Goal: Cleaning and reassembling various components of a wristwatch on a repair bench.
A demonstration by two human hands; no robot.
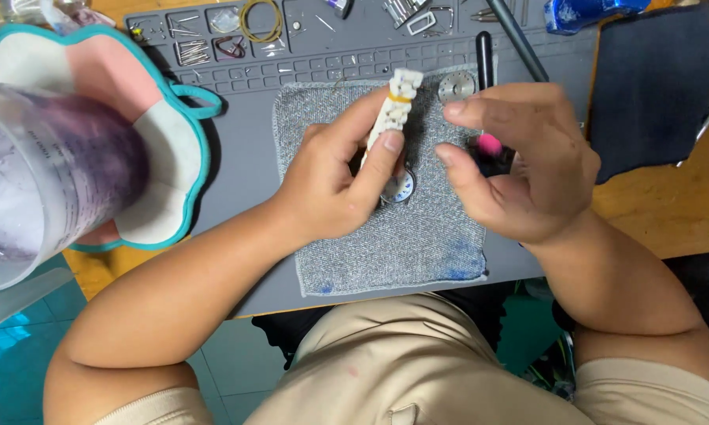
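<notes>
Head view, item one: a wristwatch (394,126) with a pale linked bracelet was held over the grey cloth pad (417,244), the left hand (331,189) pinching the bracelet between thumb and forefinger, the round case hanging at its lower end just above the pad. Right hand (520,157) hovered just beside it, fingers loosely curled and apart, a pink-tipped tool (490,145) behind them; whether they gripped it could not be told. Handling, judged: light, bracelet floppy, dial face fragile and slippery, best taken by the case edge or links.
</notes>
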